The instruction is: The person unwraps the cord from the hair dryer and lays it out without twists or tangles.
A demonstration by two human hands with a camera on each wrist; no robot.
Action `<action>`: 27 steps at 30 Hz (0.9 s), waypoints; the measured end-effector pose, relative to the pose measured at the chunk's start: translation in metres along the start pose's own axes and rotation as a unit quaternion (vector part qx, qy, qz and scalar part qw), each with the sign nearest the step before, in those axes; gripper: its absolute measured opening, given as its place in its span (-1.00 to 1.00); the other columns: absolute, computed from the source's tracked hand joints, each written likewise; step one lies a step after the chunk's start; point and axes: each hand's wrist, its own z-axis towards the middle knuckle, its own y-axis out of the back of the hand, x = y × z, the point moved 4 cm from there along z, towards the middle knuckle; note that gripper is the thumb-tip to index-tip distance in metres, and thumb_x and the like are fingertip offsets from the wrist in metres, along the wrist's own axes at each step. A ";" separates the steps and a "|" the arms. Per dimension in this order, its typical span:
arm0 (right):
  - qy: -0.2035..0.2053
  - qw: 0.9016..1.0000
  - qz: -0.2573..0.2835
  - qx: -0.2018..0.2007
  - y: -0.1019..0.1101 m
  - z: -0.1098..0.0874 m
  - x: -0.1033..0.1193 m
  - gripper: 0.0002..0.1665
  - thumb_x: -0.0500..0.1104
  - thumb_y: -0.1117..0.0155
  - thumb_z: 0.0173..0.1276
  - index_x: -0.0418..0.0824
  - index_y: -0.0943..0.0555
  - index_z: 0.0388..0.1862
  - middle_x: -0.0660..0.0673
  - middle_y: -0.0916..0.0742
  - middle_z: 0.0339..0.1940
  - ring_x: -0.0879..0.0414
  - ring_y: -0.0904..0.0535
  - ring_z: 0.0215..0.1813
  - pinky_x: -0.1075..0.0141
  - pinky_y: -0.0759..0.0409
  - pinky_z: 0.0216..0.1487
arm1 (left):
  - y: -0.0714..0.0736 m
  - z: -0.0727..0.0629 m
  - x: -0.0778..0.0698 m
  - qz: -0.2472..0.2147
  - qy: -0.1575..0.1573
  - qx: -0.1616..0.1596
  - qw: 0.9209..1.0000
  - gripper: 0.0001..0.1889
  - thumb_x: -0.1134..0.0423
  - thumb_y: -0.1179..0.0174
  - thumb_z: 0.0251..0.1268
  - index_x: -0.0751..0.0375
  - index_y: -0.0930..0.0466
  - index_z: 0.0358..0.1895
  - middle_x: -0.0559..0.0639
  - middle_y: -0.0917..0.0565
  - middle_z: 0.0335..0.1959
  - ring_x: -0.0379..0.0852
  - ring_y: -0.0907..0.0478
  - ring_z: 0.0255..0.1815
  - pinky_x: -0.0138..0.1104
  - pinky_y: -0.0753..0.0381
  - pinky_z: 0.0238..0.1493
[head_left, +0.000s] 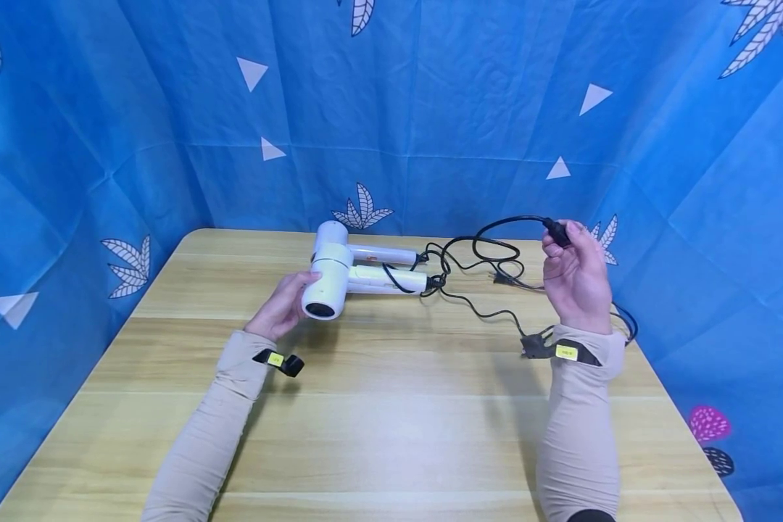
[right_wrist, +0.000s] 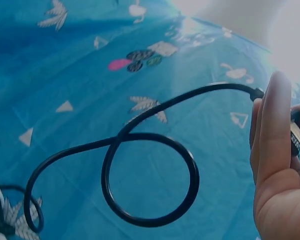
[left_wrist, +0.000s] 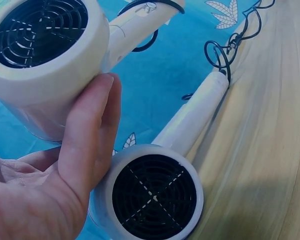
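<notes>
Two white hair dryers lie side by side toward the back of the table in the head view. My left hand [head_left: 282, 304] grips the head of the nearer hair dryer [head_left: 327, 286], whose handle points right with black cord looped across it. Behind it is the farther hair dryer [head_left: 332, 233]; its round grille shows below my fingers [left_wrist: 85, 145] in the left wrist view. On the right, my right hand [head_left: 577, 279] is raised and pinches a black plug [head_left: 557, 233]. From the plug a black cord [right_wrist: 149, 222] hangs in a loop, leading back toward the dryers.
Tangled cords [head_left: 436, 281] gather at the handle ends. Another black plug [head_left: 504, 278] lies between them and my right hand. More cord runs behind the right wrist. Blue patterned curtain [head_left: 391, 109] surrounds the wooden table [head_left: 378, 435] at the back and sides.
</notes>
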 end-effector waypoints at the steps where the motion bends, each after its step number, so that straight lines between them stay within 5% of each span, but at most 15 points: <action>1: 0.001 1.000 0.007 0.007 -0.002 -0.001 0.001 -0.86 -0.37 -0.08 0.59 -0.47 -0.54 -0.13 -0.35 -0.74 -0.32 0.10 -0.71 -0.47 0.49 -0.72 -0.44 | 0.000 0.000 0.000 0.001 0.001 -0.001 1.000 -0.65 0.09 0.01 0.55 0.20 -0.35 0.21 -0.16 -0.73 -0.20 -0.28 -0.72 -0.28 -0.49 -0.72 -0.31; 9: -0.038 0.989 0.128 0.068 -0.014 -0.011 0.003 -0.78 -0.39 0.07 0.62 -0.53 -0.52 -0.10 -0.46 -0.69 -0.31 0.02 -0.66 -0.44 0.41 -0.72 -0.44 | 0.001 -0.001 -0.001 0.008 0.002 -0.008 1.000 -0.60 0.08 0.00 0.55 0.22 -0.34 0.27 -0.17 -0.72 -0.16 -0.28 -0.71 -0.24 -0.48 -0.72 -0.28; 17: -0.050 0.976 0.162 0.136 -0.021 -0.018 0.007 -0.79 -0.40 0.03 0.57 -0.58 -0.50 -0.06 -0.54 -0.73 -0.24 0.04 -0.52 -0.49 0.38 -0.62 -0.50 | 0.004 0.000 -0.002 0.008 0.002 -0.012 1.000 -0.55 0.07 -0.03 0.56 0.25 -0.33 0.33 -0.18 -0.72 -0.13 -0.27 -0.71 -0.18 -0.46 -0.74 -0.18; 24: -0.069 0.947 0.216 0.230 -0.052 -0.029 0.005 -0.75 -0.44 0.03 0.49 -0.70 -0.47 -0.11 -0.57 -0.65 -0.29 0.20 -0.25 -0.64 0.68 0.09 -0.70 | 0.005 0.000 -0.001 0.004 -0.001 -0.016 1.000 -0.62 0.07 -0.05 0.55 0.19 -0.37 0.24 -0.17 -0.72 -0.15 -0.27 -0.71 -0.20 -0.45 -0.75 -0.20; 27: -0.068 0.937 0.228 0.255 -0.068 -0.034 0.003 -0.74 -0.47 0.04 0.43 -0.75 -0.46 -0.15 -0.60 -0.64 -0.33 0.28 -0.13 -0.71 0.72 0.10 -0.79 | 0.005 0.000 -0.002 0.003 -0.001 -0.021 1.000 -0.64 0.06 -0.05 0.54 0.18 -0.38 0.21 -0.17 -0.72 -0.17 -0.28 -0.71 -0.23 -0.46 -0.74 -0.23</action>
